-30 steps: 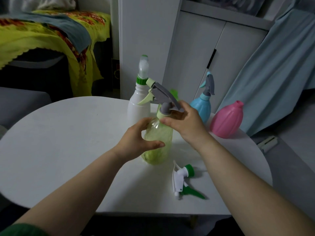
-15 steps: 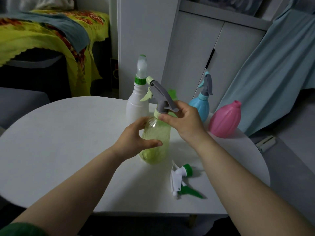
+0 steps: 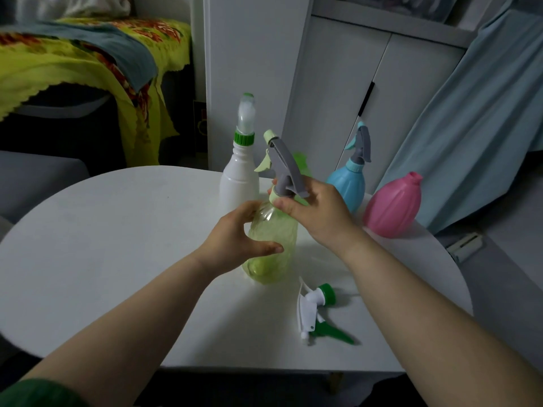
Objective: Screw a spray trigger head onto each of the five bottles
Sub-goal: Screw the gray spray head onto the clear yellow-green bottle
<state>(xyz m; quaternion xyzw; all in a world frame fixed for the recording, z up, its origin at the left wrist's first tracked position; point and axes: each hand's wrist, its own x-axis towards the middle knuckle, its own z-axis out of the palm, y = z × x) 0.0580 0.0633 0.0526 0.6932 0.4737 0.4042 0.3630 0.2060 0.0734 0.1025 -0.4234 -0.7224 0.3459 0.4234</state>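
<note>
A clear green bottle (image 3: 274,230) stands mid-table, gripped around its body by my left hand (image 3: 235,236). My right hand (image 3: 317,210) pinches the pale green collar of the grey trigger head (image 3: 283,163) sitting on its neck. A loose white and green trigger head (image 3: 314,312) lies on the table in front. Behind stand a white bottle (image 3: 239,180) with a green collar and clear cap, a blue bottle (image 3: 351,183) carrying a grey trigger head, and a pink bottle (image 3: 393,207) with an open neck. Something green (image 3: 301,163) shows behind the grey head, mostly hidden.
The round white table (image 3: 117,245) ends near my body and drops off at the right. White cabinet doors (image 3: 352,83) and a pale blue curtain (image 3: 470,127) stand behind. A yellow-covered bed (image 3: 73,69) lies at far left.
The grey trigger head has turned on the green bottle's neck, its nozzle swinging more upright and leftward, and my right hand's fingers have shifted around the collar. The left hand keeps its grip.
</note>
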